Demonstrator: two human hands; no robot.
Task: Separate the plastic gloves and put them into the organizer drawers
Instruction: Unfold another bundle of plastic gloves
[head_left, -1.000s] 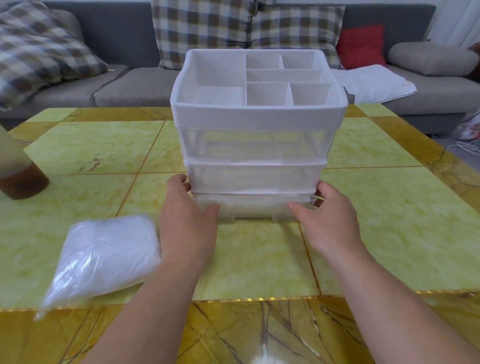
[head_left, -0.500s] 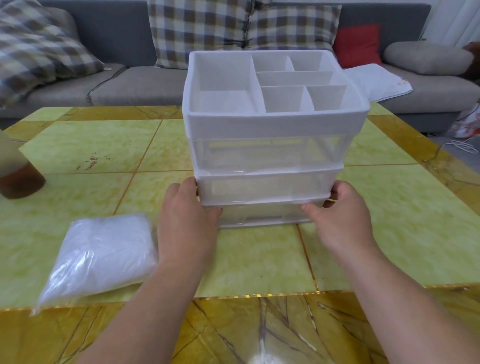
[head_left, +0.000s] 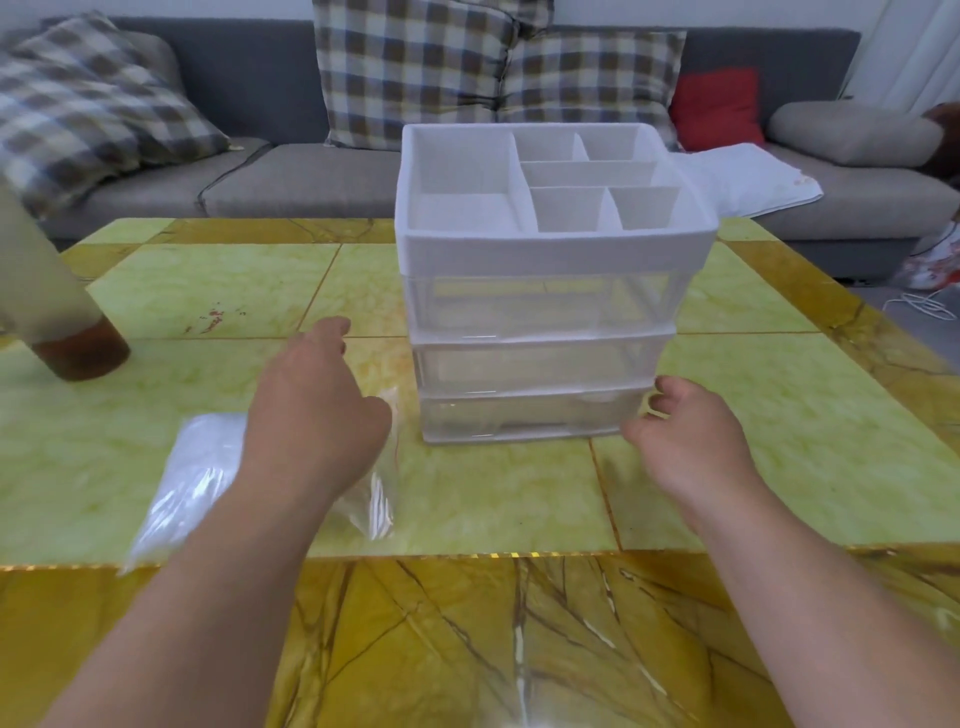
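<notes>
While left hand (head_left: 317, 410) hovers over glove bag (head_left: 200, 470) | right hand (head_left: 685, 436) beside organizer (head_left: 545, 260)

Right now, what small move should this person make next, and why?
Probably lower the left hand onto the bag of gloves and grip it. That hand hangs open above the bag, the gloves are all packed inside, and the drawers of the organizer look shut.
</notes>
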